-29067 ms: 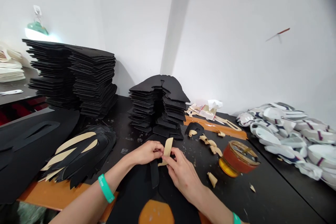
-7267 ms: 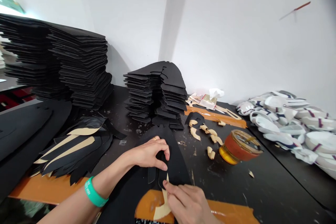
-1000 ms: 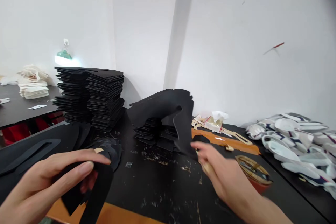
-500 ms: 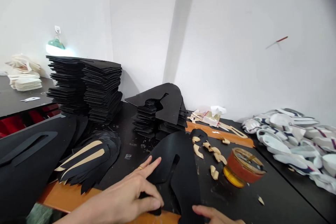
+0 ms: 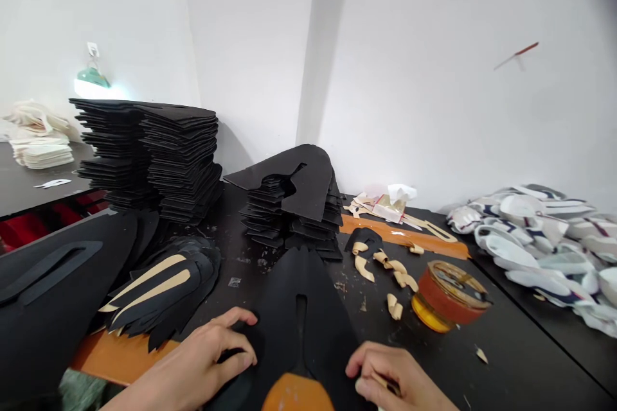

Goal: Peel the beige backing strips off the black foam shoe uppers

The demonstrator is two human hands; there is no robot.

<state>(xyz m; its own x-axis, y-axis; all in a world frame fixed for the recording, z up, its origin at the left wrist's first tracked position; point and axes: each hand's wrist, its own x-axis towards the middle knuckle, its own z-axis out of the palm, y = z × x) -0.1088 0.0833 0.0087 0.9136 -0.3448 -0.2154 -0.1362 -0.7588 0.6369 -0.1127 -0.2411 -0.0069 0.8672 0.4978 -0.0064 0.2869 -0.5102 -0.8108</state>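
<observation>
The 2 hands sit well apart. At 7 o'clock, the left hand (image 5: 212,350) points toward 2 o'clock from a bare forearm, back of the hand up, its fingers loosely arched and the thumb held off the index finger, leaving a gap. At 5 o'clock, the right hand (image 5: 390,369) points toward 10 o'clock, its fingers curled in and the thumb bent below them.

Black table (image 5: 520,359) bears cutouts (image 5: 279,314), scraps (image 5: 394,307), apparently a jar (image 5: 446,302).
</observation>
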